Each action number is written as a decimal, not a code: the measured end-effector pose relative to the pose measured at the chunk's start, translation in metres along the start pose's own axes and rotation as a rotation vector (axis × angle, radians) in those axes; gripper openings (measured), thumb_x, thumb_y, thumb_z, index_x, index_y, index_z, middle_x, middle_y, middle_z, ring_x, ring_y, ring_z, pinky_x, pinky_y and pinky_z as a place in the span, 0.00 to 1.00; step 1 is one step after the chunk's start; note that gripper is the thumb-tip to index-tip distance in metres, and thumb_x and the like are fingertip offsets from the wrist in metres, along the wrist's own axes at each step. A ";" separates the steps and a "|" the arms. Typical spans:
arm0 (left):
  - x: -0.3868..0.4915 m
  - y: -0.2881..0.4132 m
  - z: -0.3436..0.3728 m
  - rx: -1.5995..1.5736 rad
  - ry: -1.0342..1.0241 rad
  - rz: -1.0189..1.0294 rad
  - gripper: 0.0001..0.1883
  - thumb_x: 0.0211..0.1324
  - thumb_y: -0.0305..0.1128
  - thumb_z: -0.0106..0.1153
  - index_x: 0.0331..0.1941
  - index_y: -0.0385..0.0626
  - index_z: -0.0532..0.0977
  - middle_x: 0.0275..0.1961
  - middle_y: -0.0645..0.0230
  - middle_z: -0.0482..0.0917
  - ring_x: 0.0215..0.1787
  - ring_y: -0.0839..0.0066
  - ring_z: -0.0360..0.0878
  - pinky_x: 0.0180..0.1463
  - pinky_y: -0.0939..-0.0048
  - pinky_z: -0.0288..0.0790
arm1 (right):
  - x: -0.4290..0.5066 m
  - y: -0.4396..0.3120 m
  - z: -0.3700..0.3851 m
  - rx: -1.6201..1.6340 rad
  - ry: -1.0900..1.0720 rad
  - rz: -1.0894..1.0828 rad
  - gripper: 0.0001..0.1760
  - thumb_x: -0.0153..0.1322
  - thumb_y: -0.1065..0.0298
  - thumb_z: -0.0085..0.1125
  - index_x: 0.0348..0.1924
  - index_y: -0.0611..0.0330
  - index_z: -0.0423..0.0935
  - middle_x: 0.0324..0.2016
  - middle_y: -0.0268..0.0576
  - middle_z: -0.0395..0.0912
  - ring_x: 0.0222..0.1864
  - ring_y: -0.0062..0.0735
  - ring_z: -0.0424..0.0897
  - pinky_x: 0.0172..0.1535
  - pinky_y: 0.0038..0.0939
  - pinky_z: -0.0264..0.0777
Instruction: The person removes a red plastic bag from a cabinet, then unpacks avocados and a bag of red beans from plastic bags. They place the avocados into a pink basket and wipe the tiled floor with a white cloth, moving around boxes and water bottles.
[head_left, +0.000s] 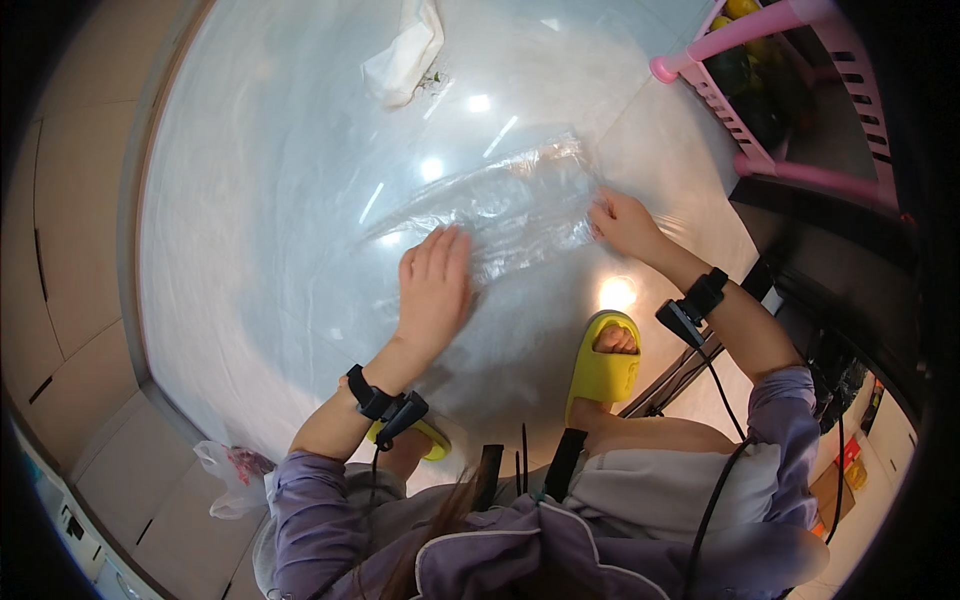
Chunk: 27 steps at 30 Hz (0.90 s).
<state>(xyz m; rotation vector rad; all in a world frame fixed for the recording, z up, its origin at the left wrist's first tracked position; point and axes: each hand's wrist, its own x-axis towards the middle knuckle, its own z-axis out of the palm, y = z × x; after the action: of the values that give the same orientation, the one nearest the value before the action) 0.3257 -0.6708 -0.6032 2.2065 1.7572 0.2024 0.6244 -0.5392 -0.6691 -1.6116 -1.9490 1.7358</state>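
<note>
A clear plastic bag or sheet (525, 199), crinkled and see-through, is stretched low over the shiny pale floor in front of me. My right hand (621, 221) pinches its right end between thumb and curled fingers. My left hand (437, 281) lies palm down at the near left part of the plastic, fingers extended and a little blurred; whether they grip any of it is hidden. Both wrists wear black straps with small cabled devices.
A white bag (409, 60) lies on the floor ahead, with green scraps beside it. A pink plastic rack (724, 112) holding produce stands at the upper right. Pale cabinets (82, 225) line the left side. A thin plastic bag (232, 480) lies at lower left.
</note>
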 end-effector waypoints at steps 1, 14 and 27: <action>0.001 0.007 0.002 -0.002 -0.036 0.117 0.32 0.50 0.29 0.60 0.62 0.38 0.65 0.67 0.53 0.66 0.70 0.57 0.62 0.68 0.50 0.55 | 0.003 0.000 0.002 0.006 0.039 0.030 0.11 0.73 0.65 0.49 0.40 0.66 0.69 0.23 0.45 0.79 0.24 0.37 0.81 0.33 0.35 0.73; 0.043 -0.003 0.056 -0.160 0.103 0.172 0.20 0.54 0.29 0.56 0.52 0.37 0.69 0.60 0.54 0.71 0.60 0.56 0.70 0.58 0.57 0.66 | -0.020 -0.021 -0.029 -0.898 0.093 -0.866 0.25 0.62 0.69 0.63 0.53 0.59 0.73 0.60 0.51 0.68 0.60 0.43 0.72 0.64 0.43 0.62; 0.053 0.019 0.006 -0.056 0.095 0.355 0.24 0.59 0.36 0.56 0.59 0.43 0.69 0.65 0.57 0.69 0.68 0.58 0.65 0.68 0.51 0.57 | 0.026 -0.028 -0.016 -0.314 0.183 -0.215 0.12 0.73 0.60 0.56 0.37 0.62 0.76 0.17 0.44 0.74 0.20 0.42 0.73 0.28 0.37 0.68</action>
<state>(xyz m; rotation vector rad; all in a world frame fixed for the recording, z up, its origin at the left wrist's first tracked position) 0.3573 -0.6238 -0.6066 2.4885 1.3700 0.4365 0.6057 -0.5044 -0.6569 -1.5107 -2.2880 1.2092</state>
